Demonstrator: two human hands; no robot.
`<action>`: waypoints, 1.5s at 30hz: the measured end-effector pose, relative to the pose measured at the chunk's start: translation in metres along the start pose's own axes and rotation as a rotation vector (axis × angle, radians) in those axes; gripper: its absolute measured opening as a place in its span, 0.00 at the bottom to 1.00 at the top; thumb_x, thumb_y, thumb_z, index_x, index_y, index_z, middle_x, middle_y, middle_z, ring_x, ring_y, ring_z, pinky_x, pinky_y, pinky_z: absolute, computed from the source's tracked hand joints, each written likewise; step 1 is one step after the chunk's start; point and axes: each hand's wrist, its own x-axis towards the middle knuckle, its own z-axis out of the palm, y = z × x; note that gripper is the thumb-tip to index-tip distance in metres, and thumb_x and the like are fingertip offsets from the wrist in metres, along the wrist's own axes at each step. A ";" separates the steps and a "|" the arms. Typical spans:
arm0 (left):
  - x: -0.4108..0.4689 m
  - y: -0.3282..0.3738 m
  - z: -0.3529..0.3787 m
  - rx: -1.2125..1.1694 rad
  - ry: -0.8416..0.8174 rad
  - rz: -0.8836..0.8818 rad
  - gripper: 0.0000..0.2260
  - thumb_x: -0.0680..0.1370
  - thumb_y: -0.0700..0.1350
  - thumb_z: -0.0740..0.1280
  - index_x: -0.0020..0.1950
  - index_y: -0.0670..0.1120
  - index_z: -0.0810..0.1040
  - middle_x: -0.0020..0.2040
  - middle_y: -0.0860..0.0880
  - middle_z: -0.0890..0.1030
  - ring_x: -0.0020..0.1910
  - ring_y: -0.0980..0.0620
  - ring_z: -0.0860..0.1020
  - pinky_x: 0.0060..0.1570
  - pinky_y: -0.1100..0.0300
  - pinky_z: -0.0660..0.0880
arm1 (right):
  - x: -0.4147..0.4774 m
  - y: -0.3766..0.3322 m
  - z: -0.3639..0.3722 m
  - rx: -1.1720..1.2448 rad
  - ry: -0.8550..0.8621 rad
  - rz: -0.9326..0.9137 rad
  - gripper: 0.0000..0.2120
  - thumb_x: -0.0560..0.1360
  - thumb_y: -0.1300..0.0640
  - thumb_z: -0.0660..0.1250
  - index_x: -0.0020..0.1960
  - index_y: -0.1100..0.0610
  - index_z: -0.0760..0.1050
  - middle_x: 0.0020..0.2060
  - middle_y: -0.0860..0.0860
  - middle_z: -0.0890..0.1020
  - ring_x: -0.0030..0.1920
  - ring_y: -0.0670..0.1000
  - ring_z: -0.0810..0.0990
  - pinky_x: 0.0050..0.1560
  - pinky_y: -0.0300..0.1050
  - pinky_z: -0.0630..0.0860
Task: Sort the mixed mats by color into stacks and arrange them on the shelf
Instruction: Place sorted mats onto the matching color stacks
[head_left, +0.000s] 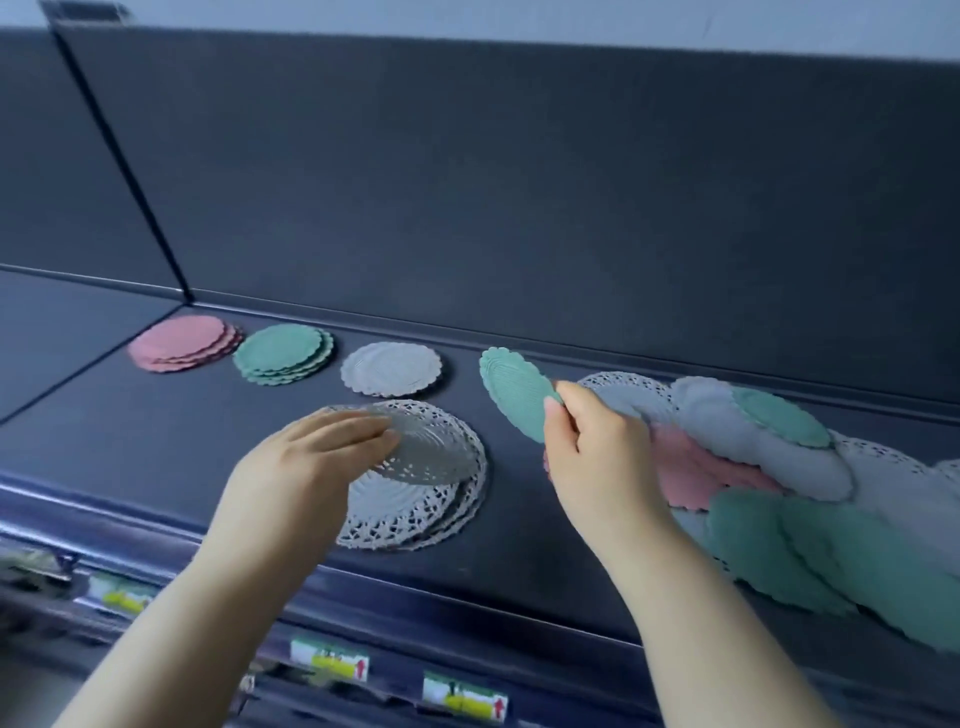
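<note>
On the dark shelf, left hand grips grey mat, right hand green mat

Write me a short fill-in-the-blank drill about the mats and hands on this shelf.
1. The right hand pinches a small ____ mat.
2. The left hand lays a ____ mat on the lacy stack.
3. At the far left of the sorted row sits the ____ stack.
4. The unsorted pile lies on the person's ____ side.

Missing words: green; grey; pink; right
</note>
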 end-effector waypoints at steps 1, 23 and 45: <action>-0.007 -0.012 0.005 0.011 -0.030 0.017 0.23 0.62 0.30 0.58 0.47 0.47 0.86 0.49 0.51 0.84 0.49 0.49 0.82 0.48 0.58 0.77 | -0.003 -0.003 0.005 -0.004 0.012 -0.014 0.08 0.77 0.62 0.60 0.40 0.55 0.71 0.21 0.44 0.63 0.27 0.40 0.70 0.28 0.38 0.60; -0.038 -0.050 -0.005 0.068 -0.531 -0.182 0.30 0.72 0.31 0.62 0.70 0.54 0.69 0.73 0.54 0.64 0.74 0.51 0.59 0.70 0.58 0.58 | -0.024 -0.028 0.023 -0.072 -0.001 0.022 0.07 0.77 0.61 0.61 0.43 0.62 0.75 0.22 0.47 0.66 0.30 0.49 0.66 0.31 0.42 0.62; 0.000 -0.259 -0.019 0.125 -0.338 -0.080 0.19 0.75 0.50 0.55 0.56 0.47 0.81 0.52 0.50 0.83 0.51 0.46 0.81 0.48 0.53 0.77 | 0.068 -0.131 0.210 -0.139 0.018 -0.054 0.13 0.75 0.62 0.61 0.58 0.59 0.79 0.21 0.47 0.70 0.35 0.48 0.69 0.34 0.36 0.65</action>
